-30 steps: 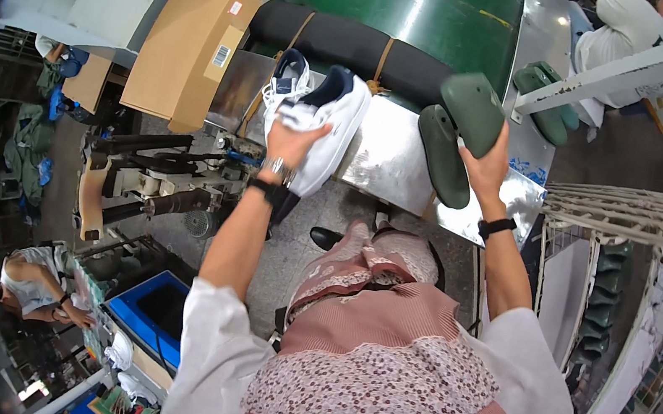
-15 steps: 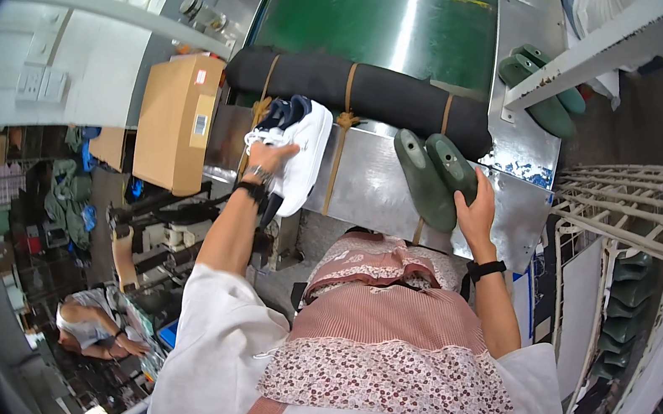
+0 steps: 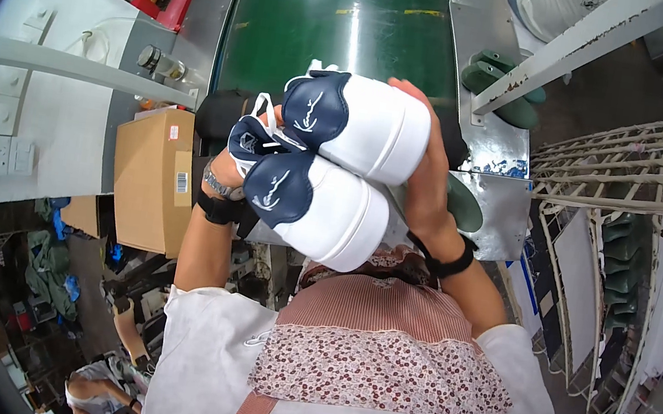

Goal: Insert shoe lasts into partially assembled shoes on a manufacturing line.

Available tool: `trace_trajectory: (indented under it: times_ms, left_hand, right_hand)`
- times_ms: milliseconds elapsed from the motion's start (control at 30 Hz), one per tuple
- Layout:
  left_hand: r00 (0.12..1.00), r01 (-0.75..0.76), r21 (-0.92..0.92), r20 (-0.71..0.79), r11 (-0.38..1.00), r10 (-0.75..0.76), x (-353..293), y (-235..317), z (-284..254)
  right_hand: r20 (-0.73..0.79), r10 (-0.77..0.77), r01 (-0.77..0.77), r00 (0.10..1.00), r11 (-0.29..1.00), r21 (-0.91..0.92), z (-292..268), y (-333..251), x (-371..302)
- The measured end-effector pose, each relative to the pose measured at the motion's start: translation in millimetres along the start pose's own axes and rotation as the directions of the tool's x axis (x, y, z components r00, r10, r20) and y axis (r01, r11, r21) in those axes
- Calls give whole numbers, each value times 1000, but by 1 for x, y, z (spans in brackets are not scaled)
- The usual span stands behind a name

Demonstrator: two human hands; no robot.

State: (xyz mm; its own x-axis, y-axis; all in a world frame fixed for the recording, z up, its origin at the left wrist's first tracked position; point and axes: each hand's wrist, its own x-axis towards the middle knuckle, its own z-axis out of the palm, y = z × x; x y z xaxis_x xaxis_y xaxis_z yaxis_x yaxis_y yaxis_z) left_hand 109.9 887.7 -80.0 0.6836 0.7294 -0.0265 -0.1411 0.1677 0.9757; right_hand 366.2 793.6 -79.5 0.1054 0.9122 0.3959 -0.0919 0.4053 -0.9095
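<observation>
A pair of white sneakers is raised close in front of me, their navy heel patches turned my way. The upper sneaker (image 3: 373, 124) lies against the lower sneaker (image 3: 330, 215). My left hand (image 3: 228, 169) grips the pair on the side of the shoe openings and laces, its fingers mostly hidden behind them. Along the soles on the other side, my right hand (image 3: 431, 174) is wrapped round the upper sneaker, fingertips at its far edge. A dark green shoe last (image 3: 465, 205) lies on the metal ledge (image 3: 499, 222) beyond my right wrist, partly covered; its mate cannot be seen.
A green conveyor belt (image 3: 281, 22) runs away ahead, with a black padded roll (image 3: 219, 112) across its near end. At left stands a cardboard box (image 3: 150, 182). More green lasts (image 3: 511, 105) lie by a white post (image 3: 573, 59); a wire rack (image 3: 624, 172) stands at right.
The sneakers have come up and toward the middle, heels now facing me. My right hand has left the green lasts and taken hold of the sneakers.
</observation>
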Motion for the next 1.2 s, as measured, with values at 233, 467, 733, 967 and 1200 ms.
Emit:
trace_trajectory:
  times_ms: [233,467,733,967,1200]
  left_hand:
    - [942,251,-370,307,894,-137,25,-13,-30]
    - [798,247,-332,603,911,3,53,-53,-37]
    - [677,451,-446,736,773,30,53,-116,12]
    - [672,482,-480,739,733,43,67,-110,35]
    - [582,584,-402,813,705,-19,77,-129,18]
  right_hand:
    - [-108,-111,54,988,900,-433,19,-16,-30]
    - [-207,-198,34,958,796,-605,35,-35,-47]
    - [-372,-13,-268,928,669,-693,30,-66,-110]
    - [-478,82,-388,874,709,-589,33,-69,-128]
    - [-494,75,-396,866,705,-588,36,-66,-108]
